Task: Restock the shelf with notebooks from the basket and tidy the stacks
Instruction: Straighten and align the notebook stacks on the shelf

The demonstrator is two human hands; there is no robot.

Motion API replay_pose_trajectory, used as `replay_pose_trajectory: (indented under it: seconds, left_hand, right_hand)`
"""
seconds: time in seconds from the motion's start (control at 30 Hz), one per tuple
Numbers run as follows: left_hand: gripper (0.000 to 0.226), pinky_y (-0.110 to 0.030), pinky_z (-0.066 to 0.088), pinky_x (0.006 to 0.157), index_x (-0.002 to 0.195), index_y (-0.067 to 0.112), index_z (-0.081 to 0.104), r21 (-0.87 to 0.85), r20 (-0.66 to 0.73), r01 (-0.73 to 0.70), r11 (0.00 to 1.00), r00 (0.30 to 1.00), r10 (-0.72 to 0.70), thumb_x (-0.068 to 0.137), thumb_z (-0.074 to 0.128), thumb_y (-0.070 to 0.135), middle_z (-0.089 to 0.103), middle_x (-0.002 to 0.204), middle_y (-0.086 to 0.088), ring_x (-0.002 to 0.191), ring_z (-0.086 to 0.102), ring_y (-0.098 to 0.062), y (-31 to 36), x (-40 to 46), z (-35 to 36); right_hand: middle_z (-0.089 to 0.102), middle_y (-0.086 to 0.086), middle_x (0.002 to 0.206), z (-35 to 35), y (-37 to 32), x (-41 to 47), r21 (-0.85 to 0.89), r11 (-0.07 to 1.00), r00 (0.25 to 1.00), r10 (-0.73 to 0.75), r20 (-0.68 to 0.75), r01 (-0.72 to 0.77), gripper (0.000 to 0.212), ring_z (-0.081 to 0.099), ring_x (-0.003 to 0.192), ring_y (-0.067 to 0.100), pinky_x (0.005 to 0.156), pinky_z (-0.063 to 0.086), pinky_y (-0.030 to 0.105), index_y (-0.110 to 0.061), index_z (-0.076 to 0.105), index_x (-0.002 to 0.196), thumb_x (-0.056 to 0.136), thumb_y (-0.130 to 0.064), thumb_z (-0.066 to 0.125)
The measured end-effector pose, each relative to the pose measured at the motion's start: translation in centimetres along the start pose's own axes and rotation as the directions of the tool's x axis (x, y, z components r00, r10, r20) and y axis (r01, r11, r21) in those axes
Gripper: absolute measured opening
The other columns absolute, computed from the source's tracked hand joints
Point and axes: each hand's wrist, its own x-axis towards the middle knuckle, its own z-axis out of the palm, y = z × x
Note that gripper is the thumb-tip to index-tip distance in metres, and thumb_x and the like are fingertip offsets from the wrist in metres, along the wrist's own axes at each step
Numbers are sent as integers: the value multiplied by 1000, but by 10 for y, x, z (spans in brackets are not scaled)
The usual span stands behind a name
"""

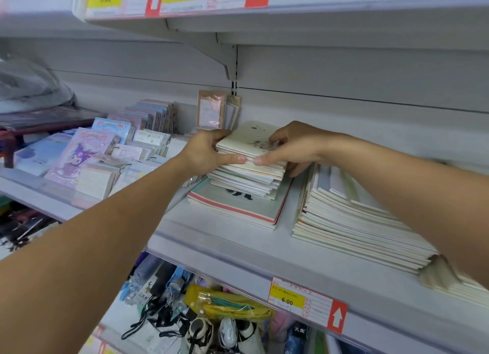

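Two arms outstretched, left hand (205, 152) and right hand (288, 148) grip small notebook stack (248, 165), thumbs in front

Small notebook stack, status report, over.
Left hand and right hand grip small notebook stack atop larger notebooks. Lower layers uneven. Nothing blocking.

The grey shelf (238, 237) bears large notebooks (235, 208), a taller pile (352, 221) just right, ring-bound pads (98, 173) left.
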Motion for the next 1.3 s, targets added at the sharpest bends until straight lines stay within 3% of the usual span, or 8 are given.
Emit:
replay_pose_trajectory:
  seconds: [0.17,0.3,0.47,0.63,0.8,0.93,1.07,1.3]
  left_hand:
    - [68,3,41,77,129,27,50,-40,120,58,998,991,-52,72,83,15,59,107,25,92,53,20,-10,-6,-5]
    - [52,-11,50,89,118,18,64,-107,46,68,992,997,-63,70,84,12,69,103,19,92,62,15,-20,-11,0]
    - [64,-18,51,92,115,16,66,-202,-45,51,978,997,-61,56,88,22,71,110,9,101,64,4,-25,-16,8]
    - [72,-34,51,99,111,10,69,-281,-182,49,959,978,-103,43,91,25,71,111,-1,108,64,-13,-21,-20,21]
    - [68,-8,42,85,122,3,62,-183,-295,-3,983,954,-52,61,90,18,64,114,3,102,59,-3,-16,-21,34]
    - [65,-10,49,88,116,9,65,-129,-213,-26,991,977,-2,59,89,29,67,106,12,91,59,11,-22,-25,26]
    - [66,-20,48,95,123,19,62,-48,-86,-14,999,996,10,63,87,32,69,114,10,104,64,-2,-31,-27,19]
    - [35,-28,53,94,108,12,72,-115,-89,20,993,996,-30,80,75,32,75,101,3,96,70,-9,-40,-22,20]
  right_hand:
    - [55,1,136,-2,3,3,-318,935,980,-190,-65,160,70,59,113,21,90,54,31,-15,54,139,80,-42,78]
    - [56,3,137,4,2,1,-464,865,968,-242,-58,189,64,53,119,22,101,45,35,-16,54,139,86,-48,70]
    - [57,-4,122,16,-5,-20,-343,933,991,-127,-41,106,94,55,111,19,98,48,36,-17,48,130,59,-68,81]
    - [58,8,122,31,-15,-18,-337,941,971,-101,-218,22,84,54,108,24,84,49,31,-7,47,127,63,-41,91]
    - [59,11,118,26,-17,-11,-417,908,975,-65,-211,-29,64,51,95,22,73,38,26,-5,53,120,72,-30,87]
    - [57,11,121,23,-10,-15,-407,914,974,-103,-201,13,67,51,96,21,70,39,24,-8,48,121,72,-35,86]
    - [56,8,119,17,-14,-27,-299,944,987,111,-118,-142,93,59,102,25,68,47,25,-2,41,130,65,-50,87]
    - [58,5,97,26,-18,-13,-343,930,990,103,-91,-129,55,55,85,20,65,43,24,-9,52,101,71,-41,86]
